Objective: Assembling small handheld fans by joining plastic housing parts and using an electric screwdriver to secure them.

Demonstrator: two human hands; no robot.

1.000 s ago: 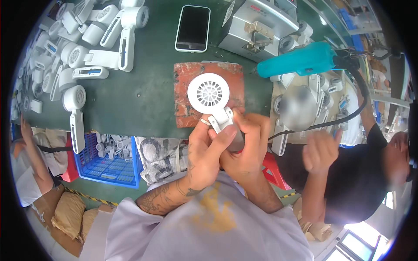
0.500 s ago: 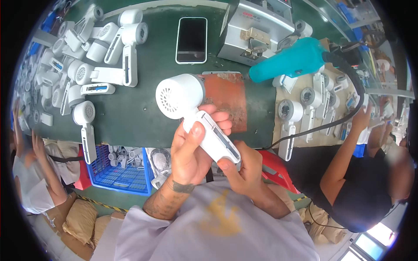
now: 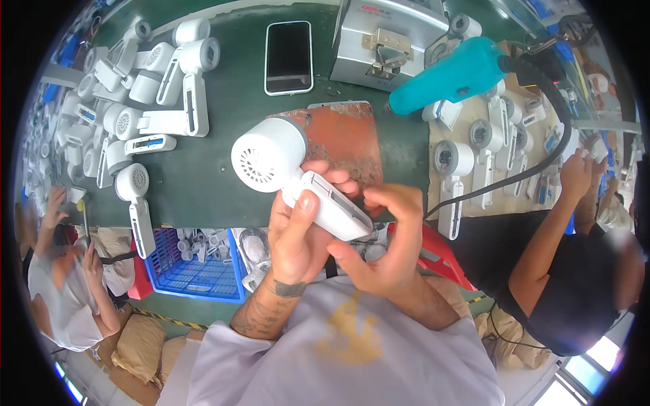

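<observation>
My left hand point(image 3: 296, 233) is wrapped round the handle of a white handheld fan point(image 3: 269, 154), shaped like a small hair dryer. Its round head with a slotted grille points up and left, and the handle slants down to the right with a long dark slot along it. Beside the handle's lower end, my right hand point(image 3: 393, 247) has thumb and fingers spread apart and grips nothing. Beneath the fan's head lies a worn orange-brown mat point(image 3: 342, 139) on the green table point(image 3: 196, 183).
Many similar fans point(image 3: 145, 88) are piled at left; one point(image 3: 133, 186) lies nearer. More lie on brown cardboard point(image 3: 467, 203) at right. A phone point(image 3: 288, 57), a grey metal machine point(image 3: 382, 40) and a teal power tool point(image 3: 447, 78) with a black cable stand behind. Co-workers sit on both sides.
My right hand has come off the fan handle's lower end and its fingers have spread. My left hand still holds the fan, tilted slightly flatter. The co-worker's hands at left have risen.
</observation>
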